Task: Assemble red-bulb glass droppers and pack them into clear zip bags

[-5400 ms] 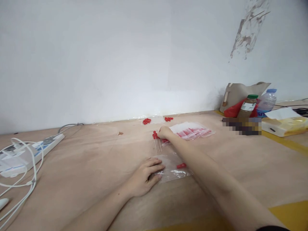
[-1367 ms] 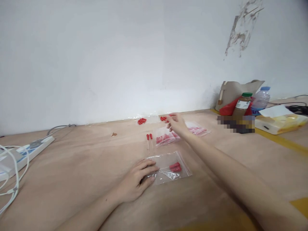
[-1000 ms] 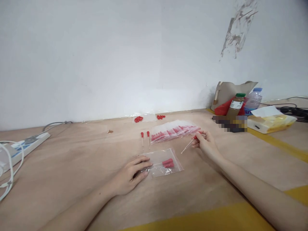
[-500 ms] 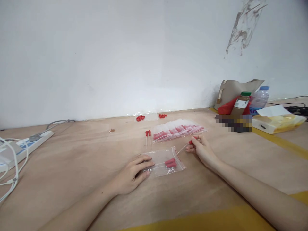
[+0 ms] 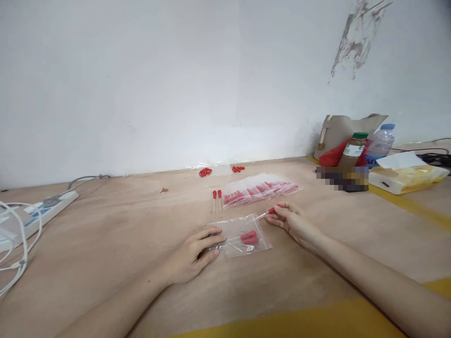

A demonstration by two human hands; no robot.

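Note:
A clear zip bag [image 5: 233, 226] lies flat with its red-lined mouth to the right. Inside are two droppers [image 5: 249, 237] with red rubber bulbs, their thin tubes pointing left. My left hand [image 5: 197, 251] rests on the bag's left end, fingers spread and pressing on the plastic. Pinched by its red bulb, another dropper [image 5: 262, 216] is in my right hand [image 5: 287, 220], its tube tip at the bag's mouth. Whether the tip is inside or over the film, I cannot tell. Two loose droppers [image 5: 217, 199] lie side by side beyond the bag.
Filled bags [image 5: 262, 190] with red bulbs overlap behind my right hand. Loose red bulbs [image 5: 205, 172] lie on plastic by the wall. A power strip [image 5: 38, 223] is at the left; bottles [image 5: 352, 152] and a tissue pack [image 5: 405, 176] stand at the right.
My right hand has moved slightly left and down, bringing the dropper to a flatter angle with its tip farther over the bag's mouth. My left hand and the bag have hardly moved.

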